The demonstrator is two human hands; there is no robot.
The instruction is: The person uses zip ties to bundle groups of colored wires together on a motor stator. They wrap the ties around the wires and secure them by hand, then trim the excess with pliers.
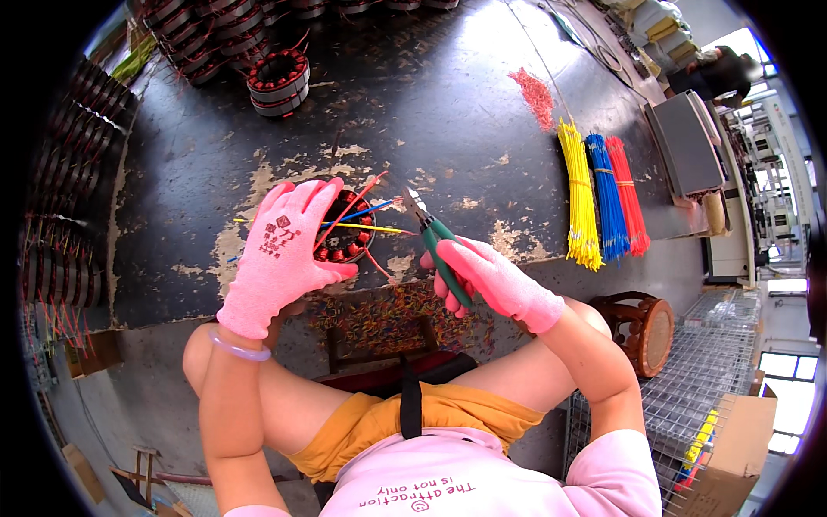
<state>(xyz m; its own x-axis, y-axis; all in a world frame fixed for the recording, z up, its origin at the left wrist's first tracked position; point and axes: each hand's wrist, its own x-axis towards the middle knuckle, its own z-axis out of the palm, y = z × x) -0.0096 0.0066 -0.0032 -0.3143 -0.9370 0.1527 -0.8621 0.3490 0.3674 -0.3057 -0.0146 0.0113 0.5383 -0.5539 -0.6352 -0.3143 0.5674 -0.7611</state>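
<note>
A motor stator (338,254), a ring with dark red windings, rests on the worn black table in front of me. My left hand (280,246), in a pink glove, is closed over its left side and hides much of it. Red wires (355,198), a blue wire (372,208) and a yellow wire (379,227) stick out of the ring. In my gloved right hand (495,277) is a pair of green-handled cutting pliers (437,237). Their jaws point up and left, close beside the wire ends and apart from the stator.
Bundles of yellow wires (580,198), blue wires (608,198) and red wires (629,198) lie at the right. Another stator (278,82) stands near stacked stators (198,39). Red scraps (534,99) lie farther back. Coloured clippings (388,319) cover the floor below; a wooden stool (655,336) stands right.
</note>
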